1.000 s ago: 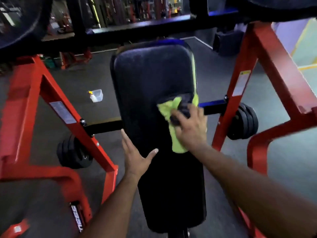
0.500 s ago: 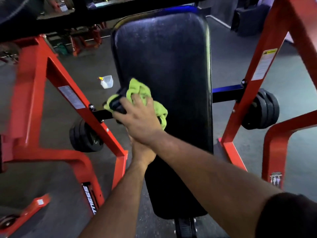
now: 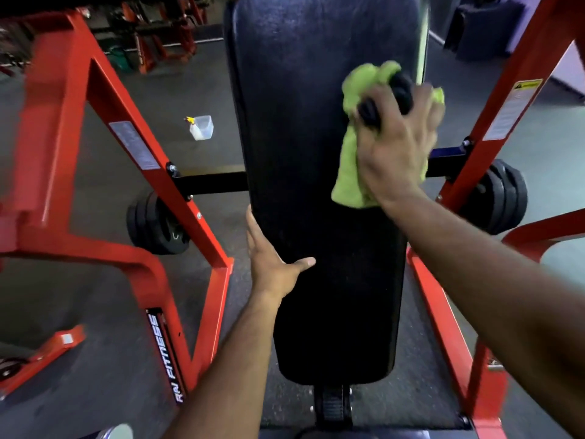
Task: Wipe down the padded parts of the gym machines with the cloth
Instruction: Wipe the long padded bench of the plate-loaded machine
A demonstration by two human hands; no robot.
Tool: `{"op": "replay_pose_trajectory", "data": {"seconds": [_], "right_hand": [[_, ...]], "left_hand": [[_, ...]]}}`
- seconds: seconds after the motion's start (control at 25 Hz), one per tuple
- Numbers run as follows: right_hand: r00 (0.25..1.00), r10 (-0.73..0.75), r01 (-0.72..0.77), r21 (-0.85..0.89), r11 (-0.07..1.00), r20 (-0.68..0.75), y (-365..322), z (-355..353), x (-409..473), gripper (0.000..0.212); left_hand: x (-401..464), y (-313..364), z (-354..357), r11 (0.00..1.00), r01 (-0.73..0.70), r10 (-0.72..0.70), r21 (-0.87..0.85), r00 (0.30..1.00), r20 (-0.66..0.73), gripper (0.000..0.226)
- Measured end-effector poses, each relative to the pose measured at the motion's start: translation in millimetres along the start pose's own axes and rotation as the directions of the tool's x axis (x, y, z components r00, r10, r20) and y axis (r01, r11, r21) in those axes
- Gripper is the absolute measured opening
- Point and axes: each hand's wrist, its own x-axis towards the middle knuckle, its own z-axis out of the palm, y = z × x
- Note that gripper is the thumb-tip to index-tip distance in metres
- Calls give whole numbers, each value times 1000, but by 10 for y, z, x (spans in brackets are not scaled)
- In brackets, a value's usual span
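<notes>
Clearly the right hand (image 3: 397, 147) bunches the soft, light cloth (image 3: 351, 172) against the firm pad (image 3: 300, 122), while the left hand (image 3: 272, 264) lies flat, steadying its edge.

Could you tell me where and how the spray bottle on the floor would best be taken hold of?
Grip the spray bottle round its clear body, coming down from above with a hand. It stands alone on the floor left of the bench pad, with open space around it. The nozzle end is too small to judge.

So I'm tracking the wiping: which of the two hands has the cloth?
The right hand presses the green cloth on the pad; the left hand rests bare at its edge.
</notes>
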Motion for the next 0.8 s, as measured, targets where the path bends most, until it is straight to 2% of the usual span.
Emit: {"op": "replay_pose_trajectory", "data": {"seconds": [0.04, 0.08, 0.16, 0.2, 0.24, 0.32, 0.4, 0.44, 0.52, 0.6, 0.68, 0.76, 0.8], "right_hand": [[998, -65, 65, -40, 997, 1, -177, 48, 84, 32], [982, -190, 191, -65, 979, 20, -317, 121, 76, 32], [858, -503, 510, -65, 858, 98, -496, 318, -216, 36], [783, -605, 616, -50, 786, 143, -512, 384, -452, 37], [723, -665, 681, -30, 732, 189, -454, 417, -683, 35], [654, -717, 738, 3, 674, 241, -132, 420, -1003, 32], [669, -690, 720, -7, 694, 277, 327, 287, -1130, 38], [725, -640, 669, -34, 743, 255, 518, 194, -1089, 42], [886, -440, 454, -80, 887, 150, 649, 8, -776, 40], [970, -237, 240, -65, 969, 52, 419, -106, -254, 32], [974, -224, 225, -71, 972, 15, -24, -58, 199, 32], [925, -379, 379, -94, 921, 22, -479, 119, 338, 35], [874, -485, 486, -88, 869, 38, -651, 249, 273, 38]], "left_hand": [[-2, 2, 17, 1000, 18, -18, -4, 1000, 0, 152], [-12, 2, 32, 1000, 22, -22, 0, 1000, -5, 152], [2, -27, 55, 1000, 7, -7, 12, 1000, -16, 153], [10, -52, 72, 1000, -2, 2, 2, 1000, -12, 153], [10, -43, 76, 1000, -10, 10, -11, 1000, -10, 154], [-4, -5, 66, 999, -8, 7, -45, 1000, -22, 151], [-23, 30, 53, 1000, 8, -8, -9, 1000, -20, 151], [-28, 38, 40, 1000, 16, -16, 14, 1000, -8, 152], [-17, 27, 5, 999, 42, -43, 23, 999, 17, 152], [-16, 58, -8, 998, 64, -65, 25, 997, 43, 153], [-23, 91, -6, 995, 89, -92, 41, 994, 63, 152], [-17, 112, -4, 993, 97, -102, 70, 992, 68, 151], [-7, 106, 0, 992, 98, -103, 77, 993, 62, 151]]}}
